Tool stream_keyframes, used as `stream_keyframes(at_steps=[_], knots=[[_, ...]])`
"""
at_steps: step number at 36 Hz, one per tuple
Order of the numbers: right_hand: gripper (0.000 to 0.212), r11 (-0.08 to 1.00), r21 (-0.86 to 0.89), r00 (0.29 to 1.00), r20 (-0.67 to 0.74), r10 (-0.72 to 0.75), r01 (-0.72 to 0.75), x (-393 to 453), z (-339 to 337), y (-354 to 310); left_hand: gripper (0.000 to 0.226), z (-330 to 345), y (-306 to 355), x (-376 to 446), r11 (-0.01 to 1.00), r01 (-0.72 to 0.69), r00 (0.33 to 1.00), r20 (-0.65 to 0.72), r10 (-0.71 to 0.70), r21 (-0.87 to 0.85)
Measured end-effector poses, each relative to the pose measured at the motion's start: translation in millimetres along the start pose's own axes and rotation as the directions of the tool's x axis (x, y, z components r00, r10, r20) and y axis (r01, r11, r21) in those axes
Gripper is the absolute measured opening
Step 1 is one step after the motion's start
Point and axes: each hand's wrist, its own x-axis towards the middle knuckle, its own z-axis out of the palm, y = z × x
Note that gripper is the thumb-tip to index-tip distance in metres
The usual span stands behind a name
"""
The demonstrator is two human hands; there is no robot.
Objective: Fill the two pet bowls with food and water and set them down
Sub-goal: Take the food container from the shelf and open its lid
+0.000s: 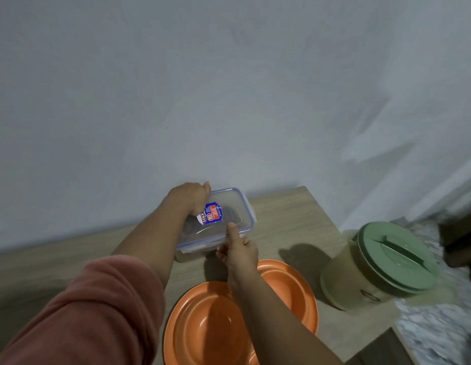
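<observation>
Wood-grain table [289,219] against pale wall [229,88]; marbled floor [434,325] beside it.

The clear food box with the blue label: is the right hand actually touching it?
Touching. The head view shows the right hand with its thumb lying on the near edge of the food box lid and fingers curled under that edge.

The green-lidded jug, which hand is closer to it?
Right. The right hand grips the near edge of the food container, left of the jug. The left hand holds the container's far corner, farther away still.
</observation>
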Motion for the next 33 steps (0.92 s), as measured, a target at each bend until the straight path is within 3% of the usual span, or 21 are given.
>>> stream_keyframes(at_steps=[7, 12, 16, 19, 24, 29, 33], knots=[[0.033, 0.998, -0.051, 0.999, -0.007, -0.041, 0.041, -4, 3, -1, 0.086, 0, -1, 0, 0.999, -0.042, 0.999, -0.003, 0.042, 0.023], [0.032, 0.996, -0.072, 0.999, -0.022, -0.044, 0.043, -8, -2, -2, 0.070, 4, 6, -9, 0.999, -0.002, 0.996, -0.093, 0.007, 0.053], [0.037, 0.999, -0.048, 1.000, -0.015, -0.005, 0.004, -11, -6, -6, 0.040, 5, 18, -19, 0.974, 0.150, 0.931, -0.308, -0.197, -0.171], [0.048, 0.997, -0.059, 0.997, -0.060, 0.056, -0.059, -11, -6, -9, 0.045, 5, 21, -22, 0.927, 0.177, 0.850, -0.423, -0.313, -0.330], [0.081, 0.996, -0.028, 0.975, -0.208, 0.080, -0.088, -25, -5, -26, 0.046, -13, 24, -44, 0.906, 0.139, 0.767, -0.535, -0.354, -0.400], [0.074, 0.993, -0.109, 0.973, -0.218, -0.078, 0.055, -53, 4, -48, 0.044, -36, 18, -85, 0.837, 0.098, 0.709, -0.553, -0.438, -0.538], [0.053, 0.960, -0.216, 0.963, -0.164, -0.215, 0.177, -77, 21, -52, 0.044, -44, 2, -126, 0.751, 0.113, 0.688, -0.494, -0.532, -0.651]])
